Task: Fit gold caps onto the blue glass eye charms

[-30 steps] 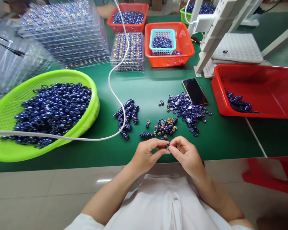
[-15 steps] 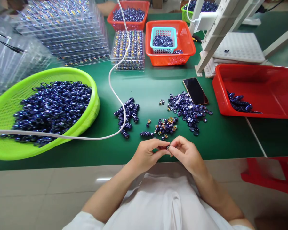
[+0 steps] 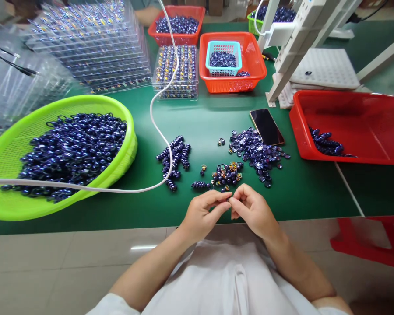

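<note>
My left hand [image 3: 202,213] and my right hand [image 3: 252,210] meet fingertip to fingertip above the near edge of the green table. Both are pinched around a small dark piece that the fingers almost wholly cover. Just beyond them lies a heap of dark blue beads with gold and coloured bits [image 3: 228,173]. A short dark blue spiral piece [image 3: 200,185] rests left of that heap, and more spiral pieces [image 3: 174,159] lie farther left. Behind my right hand spreads a pile of flat, shiny dark blue caps [image 3: 258,151].
A green basket [image 3: 131,140] of dark looped pieces stands left. A white cable [image 3: 156,124] crosses the table. A phone [image 3: 267,127] touches the cap pile. Red trays [image 3: 364,127] [image 3: 259,57] stand right and back, near a metal post [image 3: 287,57]. Stacked clear trays [image 3: 95,52] rise back left.
The fingertips have drawn closer together, and the small dark piece is now more hidden. The whole view has shifted slightly; the piles look the same.
</note>
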The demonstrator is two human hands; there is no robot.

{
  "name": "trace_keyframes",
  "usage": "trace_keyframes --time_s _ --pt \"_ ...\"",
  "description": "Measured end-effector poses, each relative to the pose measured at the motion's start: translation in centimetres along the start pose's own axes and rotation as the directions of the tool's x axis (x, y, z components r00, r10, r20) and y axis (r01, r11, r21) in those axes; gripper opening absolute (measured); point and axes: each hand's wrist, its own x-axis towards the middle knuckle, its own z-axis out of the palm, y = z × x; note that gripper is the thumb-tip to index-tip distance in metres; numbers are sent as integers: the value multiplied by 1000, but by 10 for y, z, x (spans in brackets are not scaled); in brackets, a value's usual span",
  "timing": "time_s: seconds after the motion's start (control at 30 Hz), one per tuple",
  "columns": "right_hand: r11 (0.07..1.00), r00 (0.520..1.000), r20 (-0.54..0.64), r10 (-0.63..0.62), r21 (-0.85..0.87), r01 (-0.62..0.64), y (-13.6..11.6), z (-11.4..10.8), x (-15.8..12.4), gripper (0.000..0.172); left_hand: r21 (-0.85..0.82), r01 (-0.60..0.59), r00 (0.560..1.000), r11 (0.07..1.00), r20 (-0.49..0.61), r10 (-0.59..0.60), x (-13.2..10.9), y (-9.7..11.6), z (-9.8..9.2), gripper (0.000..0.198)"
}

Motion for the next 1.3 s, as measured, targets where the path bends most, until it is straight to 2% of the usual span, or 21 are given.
trace_keyframes --time_s 0.07,0.13,0.27,0.4,0.53,0.67,0.8,0.87,0.93,1.07,1.17,1.3 --pt "1000 1000 15 -12 0 12 0 0 0 25 -118 158 985 980 -45 -165 1 3 1 24" --pt "1000 1000 15 -16 -5 16 2 -1 -1 24 -204 258 959 944 -66 -276 3 6 3 25" --pt "994 996 -54 -74 -78 70 8 -5 -7 25 -269 309 935 912 -91 -343 7 8 3 24" --pt "957 974 -81 -210 -223 187 13 -9 -12 16 -248 317 930 916 -111 -351 10 7 3 18" --pt "859 913 -87 -399 -383 340 11 -11 -12 6 -263 334 924 905 -99 -369 11 7 4 15" --pt "735 831 0 -556 -466 492 8 -11 -8 15 -259 341 924 904 -83 -373 11 5 5 13" --pt "585 750 125 -650 -548 598 9 -9 -3 24 -254 332 931 908 -68 -359 11 3 7 11" --pt "540 734 141 -664 -588 602 10 -7 -2 22 -246 336 932 909 -56 -359 11 3 7 13" --pt "558 754 115 -647 -602 571 10 -6 -2 18 -225 339 934 913 -40 -356 11 4 7 15" --pt "716 845 -21 -534 -543 439 6 -5 -4 9 -185 314 947 931 -13 -322 8 4 8 22" --pt "825 903 -93 -420 -453 337 3 -5 -4 11 -129 243 968 961 -29 -249 3 0 9 25" --pt "913 945 -141 -294 -333 235 5 -6 -2 13 -9 111 989 994 -95 -111 -1 -7 12 23"
